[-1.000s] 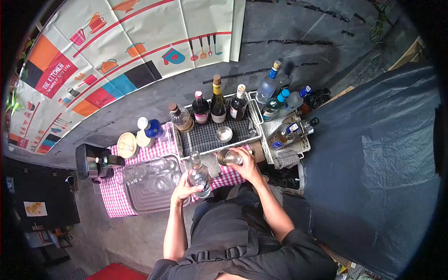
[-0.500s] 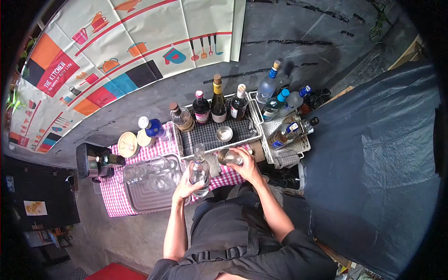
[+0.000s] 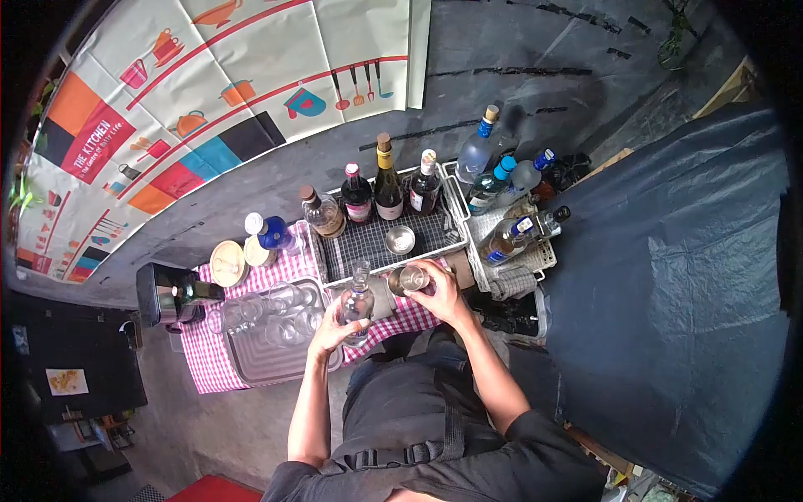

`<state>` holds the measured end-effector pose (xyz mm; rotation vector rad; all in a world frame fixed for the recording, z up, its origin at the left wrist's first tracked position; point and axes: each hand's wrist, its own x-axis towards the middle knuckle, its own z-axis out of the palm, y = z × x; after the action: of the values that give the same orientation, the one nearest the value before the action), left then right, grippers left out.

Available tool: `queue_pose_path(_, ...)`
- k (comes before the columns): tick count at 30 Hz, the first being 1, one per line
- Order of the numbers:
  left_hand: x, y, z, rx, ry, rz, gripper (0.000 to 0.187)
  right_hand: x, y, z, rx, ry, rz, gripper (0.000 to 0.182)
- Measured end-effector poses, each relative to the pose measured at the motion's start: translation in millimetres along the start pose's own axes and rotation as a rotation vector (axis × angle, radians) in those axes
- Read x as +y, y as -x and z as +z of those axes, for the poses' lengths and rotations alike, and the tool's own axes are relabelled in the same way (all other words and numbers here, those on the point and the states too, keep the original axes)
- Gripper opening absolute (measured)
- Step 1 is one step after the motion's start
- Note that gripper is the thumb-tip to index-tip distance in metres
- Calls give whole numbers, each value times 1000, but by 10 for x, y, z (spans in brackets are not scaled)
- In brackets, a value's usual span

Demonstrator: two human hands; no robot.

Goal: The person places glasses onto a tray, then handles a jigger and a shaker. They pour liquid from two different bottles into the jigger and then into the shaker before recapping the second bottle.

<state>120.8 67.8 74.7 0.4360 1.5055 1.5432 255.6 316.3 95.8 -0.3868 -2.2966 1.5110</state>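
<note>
My left hand (image 3: 333, 331) is wrapped round the body of a clear glass bottle (image 3: 358, 306), whose neck points away from me. Just to the right, my right hand (image 3: 443, 293) pinches a small shiny cup (image 3: 414, 279) that looks like a metal jigger, with one round opening turned up towards me. Bottle and jigger are side by side, with a small gap between them. Beyond them a small metal bowl (image 3: 401, 241) rests at the front of a wire-lined white tray (image 3: 360, 266).
Several bottles stand along the tray's back, one a yellow-necked bottle (image 3: 388, 184). More fill a white basket (image 3: 545, 258) at the right. Upturned glasses (image 3: 288, 326) lie on a grey tray (image 3: 251, 368) over a checked cloth (image 3: 201, 356). A black container (image 3: 159, 294) stands far left.
The jigger has turned in my right hand, so its opening now faces up more. The bottle in my left hand has shifted only slightly.
</note>
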Motion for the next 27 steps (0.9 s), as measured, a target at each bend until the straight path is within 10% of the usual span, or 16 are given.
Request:
queue_pose_path(8,-64,-152,47,-7,-404,258,57,60,-48,44,-56,-85,37,57)
queue_pose_path(27,715,-101,-3,41,-991,41,64,49,-115,110,-67,-57,-13,57)
